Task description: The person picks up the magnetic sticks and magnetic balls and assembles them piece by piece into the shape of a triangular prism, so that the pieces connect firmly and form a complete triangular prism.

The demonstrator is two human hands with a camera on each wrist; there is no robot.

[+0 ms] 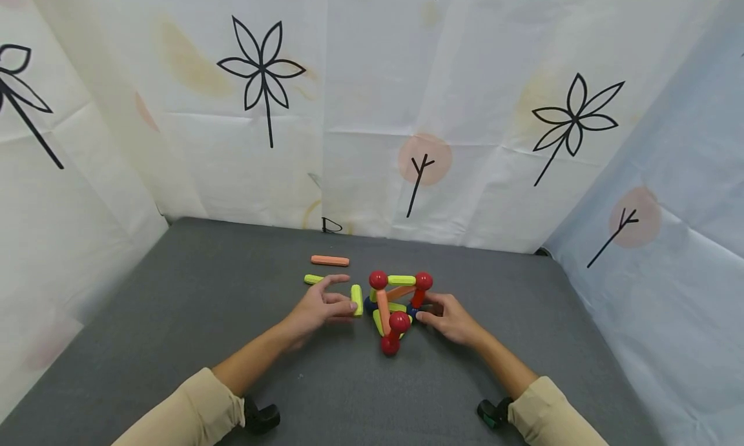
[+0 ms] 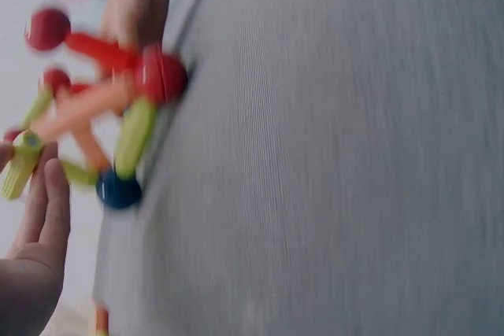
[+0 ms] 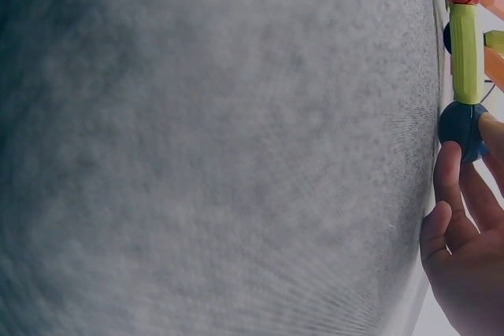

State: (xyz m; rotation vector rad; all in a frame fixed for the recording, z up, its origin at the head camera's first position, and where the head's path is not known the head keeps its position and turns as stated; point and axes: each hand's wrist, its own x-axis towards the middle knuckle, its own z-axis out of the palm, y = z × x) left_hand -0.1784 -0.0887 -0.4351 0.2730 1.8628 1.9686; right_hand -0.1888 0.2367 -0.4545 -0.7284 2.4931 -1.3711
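Observation:
My left hand [image 1: 316, 310] pinches a yellow-green magnetic rod [image 1: 356, 300] between thumb and fingers, just left of a magnetic stick-and-ball frame [image 1: 382, 310]. That frame joins red balls, dark blue balls and yellow-green, orange and red rods. In the left wrist view, the held rod [image 2: 17, 172] points end-on toward the camera and overlaps the frame. On the frame's right side my right hand [image 1: 456, 320] grips a dark blue ball [image 1: 413, 311] at the base. The right wrist view has thumb and fingers around this blue ball [image 3: 458, 127], below a yellow-green rod [image 3: 466, 53].
An orange rod [image 1: 330, 261] lies behind the left hand on the grey table [image 1: 232, 291]. Nearer, another yellow-green rod [image 1: 313, 279] is partly covered by the fingers. Patterned white cloth [image 1: 372, 110] hangs behind the table and along both sides.

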